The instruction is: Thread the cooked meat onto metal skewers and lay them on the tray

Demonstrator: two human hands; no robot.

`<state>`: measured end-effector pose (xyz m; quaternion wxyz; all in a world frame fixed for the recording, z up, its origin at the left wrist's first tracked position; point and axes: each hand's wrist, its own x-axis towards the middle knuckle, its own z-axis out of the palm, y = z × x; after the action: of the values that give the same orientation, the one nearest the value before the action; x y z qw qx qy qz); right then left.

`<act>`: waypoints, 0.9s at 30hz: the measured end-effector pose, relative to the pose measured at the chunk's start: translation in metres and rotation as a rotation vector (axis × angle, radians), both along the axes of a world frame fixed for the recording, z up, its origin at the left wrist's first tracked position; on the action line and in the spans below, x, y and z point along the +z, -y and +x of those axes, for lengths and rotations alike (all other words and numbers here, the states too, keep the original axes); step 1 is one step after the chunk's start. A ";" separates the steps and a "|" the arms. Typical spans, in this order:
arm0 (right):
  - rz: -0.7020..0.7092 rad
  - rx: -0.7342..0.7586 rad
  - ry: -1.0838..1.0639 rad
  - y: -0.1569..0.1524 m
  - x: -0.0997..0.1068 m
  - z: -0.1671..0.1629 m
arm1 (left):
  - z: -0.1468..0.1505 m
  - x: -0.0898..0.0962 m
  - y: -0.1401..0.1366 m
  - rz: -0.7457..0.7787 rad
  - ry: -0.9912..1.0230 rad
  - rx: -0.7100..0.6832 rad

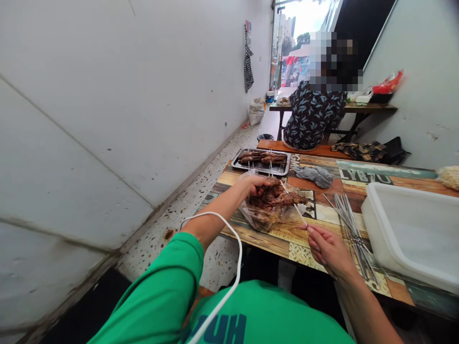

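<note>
My left hand (255,185) is closed on a piece of dark brown meat (272,198) above a clear plastic bag (263,222) that holds more of it. Between the fingertips of my right hand (324,246) is pinched the near end of a thin metal skewer (300,216). The skewer slants up to the left, and its far part passes through or against the meat. Several loose metal skewers (353,234) lie in a heap just right of my right hand. Behind the bag, a metal tray (242,167) bears skewered pieces of meat (263,156).
A grey cloth glove (313,176) lies on the patterned wooden table (258,233). A white plastic tub (373,217) stands at the right. Beyond the table, a person in a leaf-patterned shirt (315,114) sits on a bench (272,145). A white cable (236,267) hangs across my left arm.
</note>
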<state>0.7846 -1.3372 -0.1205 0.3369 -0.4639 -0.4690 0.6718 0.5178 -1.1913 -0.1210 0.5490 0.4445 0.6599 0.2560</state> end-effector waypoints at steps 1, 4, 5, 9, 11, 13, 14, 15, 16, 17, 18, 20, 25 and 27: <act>0.003 0.000 -0.002 0.000 0.000 -0.001 | -0.001 0.003 0.003 -0.085 0.080 0.054; 0.008 0.002 -0.016 0.000 0.002 -0.007 | -0.005 0.011 0.014 -0.238 0.363 0.162; 0.007 0.003 -0.018 0.001 0.002 -0.009 | -0.006 0.013 0.018 -0.236 0.440 0.160; 0.000 0.014 -0.009 0.005 0.005 -0.014 | -0.010 0.018 0.034 -0.126 0.646 0.141; 0.006 0.017 -0.005 0.008 0.004 -0.013 | -0.012 0.019 0.041 -0.080 0.698 0.134; 0.015 0.017 0.001 0.012 0.003 -0.010 | -0.013 0.020 0.045 -0.059 0.733 0.130; 0.018 0.015 0.004 0.013 0.002 -0.008 | -0.014 0.020 0.046 -0.057 0.745 0.132; 0.019 0.014 0.008 0.015 0.002 -0.007 | -0.015 0.020 0.047 -0.059 0.754 0.136; 0.020 0.011 0.012 0.016 0.002 -0.005 | -0.015 0.020 0.047 -0.064 0.762 0.142; 0.022 0.008 0.016 0.018 0.002 -0.004 | -0.016 0.020 0.047 -0.069 0.770 0.152; 0.024 0.007 0.021 0.019 0.003 -0.003 | -0.017 0.021 0.047 -0.074 0.780 0.161; 0.018 0.004 0.028 0.021 0.006 -0.003 | -0.018 0.022 0.047 -0.081 0.801 0.175; 0.009 -0.001 0.026 0.020 0.011 -0.004 | -0.019 0.027 0.049 -0.055 0.808 0.136; 0.012 0.004 0.024 0.020 0.011 -0.003 | -0.020 0.028 0.050 -0.017 0.809 0.094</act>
<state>0.7817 -1.3568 -0.1098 0.3329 -0.4690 -0.4778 0.6640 0.4974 -1.2410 -0.0933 0.7557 0.2730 0.4123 0.4295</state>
